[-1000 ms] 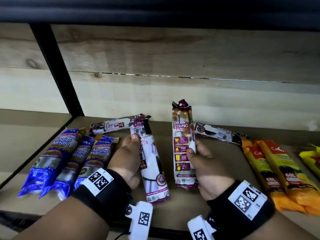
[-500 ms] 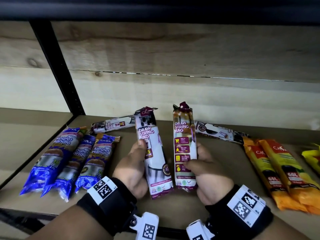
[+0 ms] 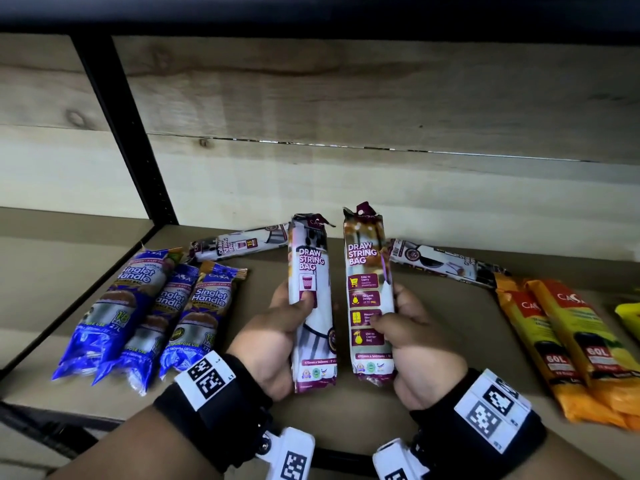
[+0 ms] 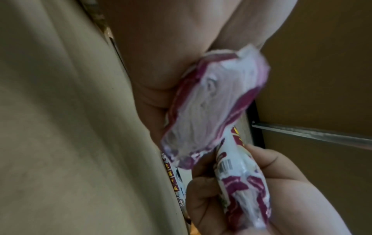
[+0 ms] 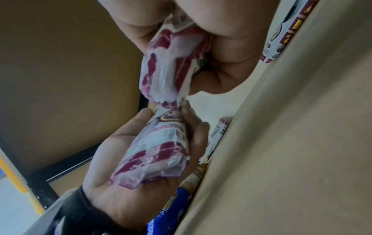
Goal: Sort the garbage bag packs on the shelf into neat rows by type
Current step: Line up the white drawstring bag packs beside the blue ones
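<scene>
Near the centre of the head view, the left hand point(image 3: 273, 344) has its fingers and thumb wrapped round a white draw string pack point(image 3: 311, 299), held upright and lifted off the shelf point(image 3: 450, 341). Just to its right, the right hand point(image 3: 420, 351) grips a second draw string pack point(image 3: 369, 292) the same way; this one shows its side with maroon icon panels. The two packs stand side by side with a narrow gap between them, tops leaning slightly apart.

In the right wrist view the left hand point(image 5: 141, 174) cradles its pack point(image 5: 159, 151) with fingers curled up its far side; the bottom ends look close, possibly touching, but blur makes that uncertain.

Behind the hands, two more draw string packs lie flat on the shelf: one point(image 3: 239, 245) at the left centre, another point(image 3: 443, 263) to the right. Three blue singlet handle packs point(image 3: 152, 317) lie side by side at the lower left of the frame. Two orange packs point(image 3: 568, 344) lie together at the right, with a yellow pack point(image 3: 628, 318) at the frame's right edge.
</scene>
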